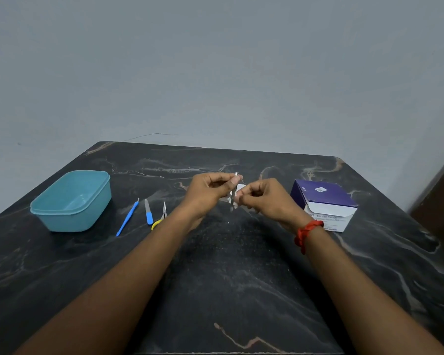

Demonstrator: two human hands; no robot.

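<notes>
Pinching: left hand a slim metal tool, right hand a white wipe, swab box opened nearby.

Dark marble tabletop below and nearer than both hands: open passage. Just left of left hand: yellow-handled scissors, blue-handled file, slim blue pick; teal rectangular plastic tub farther left. Purple-and-white cardboard swab box blocks just right of right hand.

Both my forearms are bare. Just behind my right hand a red thread band circles the wrist, wound in several strands and knotted, a short end hanging loose.
</notes>
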